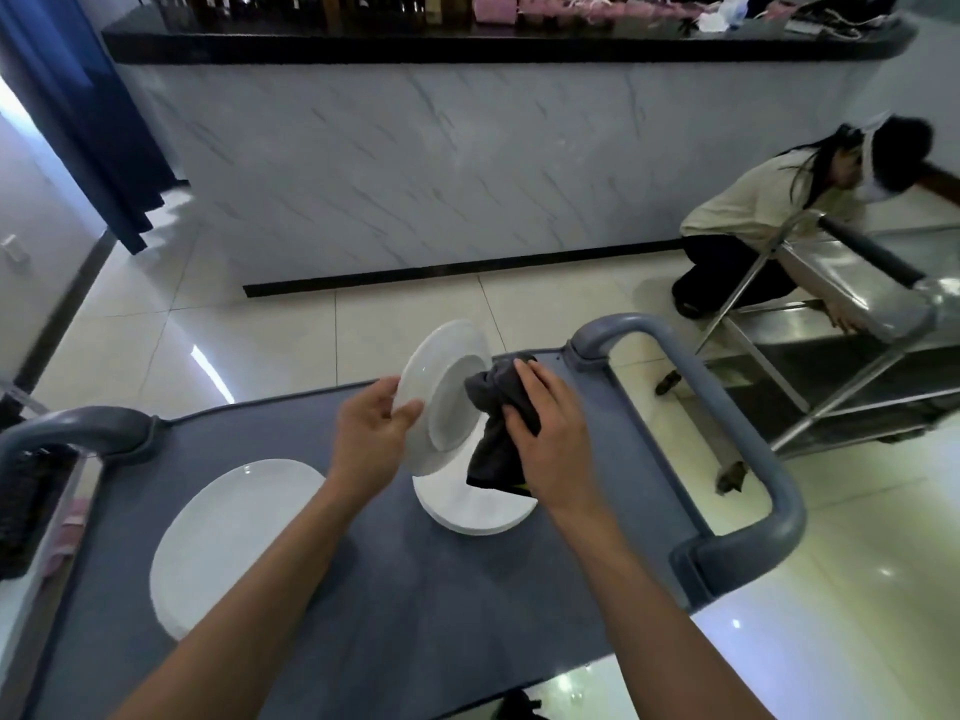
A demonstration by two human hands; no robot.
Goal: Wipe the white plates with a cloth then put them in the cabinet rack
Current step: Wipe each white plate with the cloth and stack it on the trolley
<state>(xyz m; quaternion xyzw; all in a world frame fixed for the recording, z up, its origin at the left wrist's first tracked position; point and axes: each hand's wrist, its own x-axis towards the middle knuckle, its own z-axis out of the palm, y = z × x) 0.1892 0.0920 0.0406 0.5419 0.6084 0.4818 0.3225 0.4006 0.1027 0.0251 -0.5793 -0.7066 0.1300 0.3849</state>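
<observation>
On the table (322,589), a stack of plates (483,511) serves as the landmark. Just above it, the left hand (371,433) holds a plate (441,397) on edge; right of that plate, the right hand (550,433) presses a cloth (493,439) against it. Another plate (234,537) lies left of the stack. A metal cart (857,314) stands beyond, to the right.

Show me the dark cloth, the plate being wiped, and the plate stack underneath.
dark cloth (496,402), head view, its bunched middle.
held plate (451,402), head view, its underside.
plate stack (478,511), head view, bare top plate.
</observation>
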